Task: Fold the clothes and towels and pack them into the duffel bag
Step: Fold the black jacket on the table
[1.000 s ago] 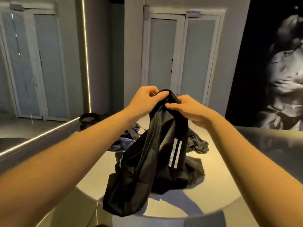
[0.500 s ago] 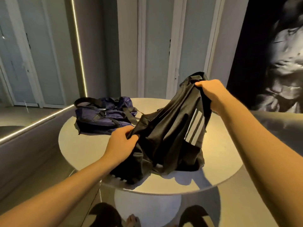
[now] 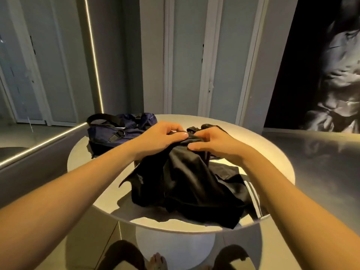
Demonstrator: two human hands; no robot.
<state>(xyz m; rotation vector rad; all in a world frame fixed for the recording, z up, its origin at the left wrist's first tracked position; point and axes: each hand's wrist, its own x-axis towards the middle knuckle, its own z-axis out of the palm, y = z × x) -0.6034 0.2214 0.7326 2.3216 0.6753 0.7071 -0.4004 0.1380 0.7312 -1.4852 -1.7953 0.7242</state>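
right hand (image 3: 218,143) lowered beside left hand (image 3: 161,137), both gripping black garment (image 3: 187,182)

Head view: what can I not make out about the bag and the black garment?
- Duffel bag, head view: open or zipped unclear; the left hand covers one end.
- Black garment, head view: type unclear, dark and bunched; the right hand hides its top edge.

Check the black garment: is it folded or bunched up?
Bunched, not folded: the black garment lies in a crumpled heap on the table, left hand and right hand gripping its top.
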